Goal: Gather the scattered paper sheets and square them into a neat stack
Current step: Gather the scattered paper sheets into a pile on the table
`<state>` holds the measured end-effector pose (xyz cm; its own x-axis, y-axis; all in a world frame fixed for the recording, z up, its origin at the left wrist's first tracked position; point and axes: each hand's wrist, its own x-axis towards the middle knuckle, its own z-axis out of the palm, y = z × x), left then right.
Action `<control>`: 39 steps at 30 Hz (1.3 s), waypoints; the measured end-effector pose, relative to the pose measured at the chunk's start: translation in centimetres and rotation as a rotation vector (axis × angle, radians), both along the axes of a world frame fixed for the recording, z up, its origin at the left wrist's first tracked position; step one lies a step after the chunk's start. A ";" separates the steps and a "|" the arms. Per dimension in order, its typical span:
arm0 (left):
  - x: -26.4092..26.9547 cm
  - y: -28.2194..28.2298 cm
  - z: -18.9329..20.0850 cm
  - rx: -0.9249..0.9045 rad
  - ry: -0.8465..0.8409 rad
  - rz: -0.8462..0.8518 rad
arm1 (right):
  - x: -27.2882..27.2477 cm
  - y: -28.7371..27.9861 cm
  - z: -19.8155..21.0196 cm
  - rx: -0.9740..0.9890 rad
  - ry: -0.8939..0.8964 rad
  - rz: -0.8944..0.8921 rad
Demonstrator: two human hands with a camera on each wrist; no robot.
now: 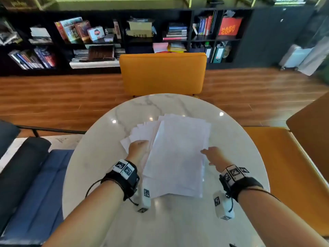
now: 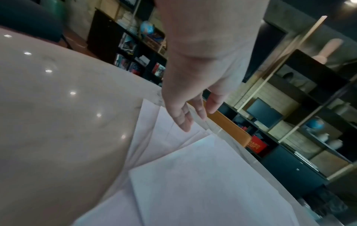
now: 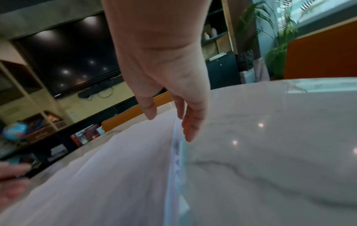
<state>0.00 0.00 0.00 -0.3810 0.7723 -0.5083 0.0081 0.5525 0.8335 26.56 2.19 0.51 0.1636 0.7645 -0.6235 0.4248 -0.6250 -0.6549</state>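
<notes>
Both your forearms reach forward side by side, each with a black strap and marker blocks at the wrist. Your left hand [image 1: 138, 148] lies palm down, fingers [image 2: 181, 117] straight and close together, thumb held a little apart; the fingertips reach down to the surface below. Your right hand [image 1: 212, 154] is turned more on edge, thumb pointing inward toward the left hand. Its fingers [image 3: 190, 126] are straight and relaxed, angled downward, and the thumb sits apart from them with a narrow gap between. Neither hand curls around anything. The two hands are well apart.
</notes>
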 end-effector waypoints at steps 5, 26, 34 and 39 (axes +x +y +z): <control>0.9 2.6 -0.1 -0.159 0.066 -0.101 | -0.3 2.0 -1.0 -0.059 0.039 -0.074; 4.6 4.5 -1.7 -0.233 0.269 -0.399 | -0.8 3.2 -4.4 -0.036 -0.211 0.129; 5.3 3.1 -1.7 0.096 0.186 -0.259 | -0.8 3.3 -4.0 0.002 -0.241 0.140; 5.0 1.7 -1.0 0.175 0.041 -0.110 | -0.6 2.9 -4.4 0.119 -0.214 0.074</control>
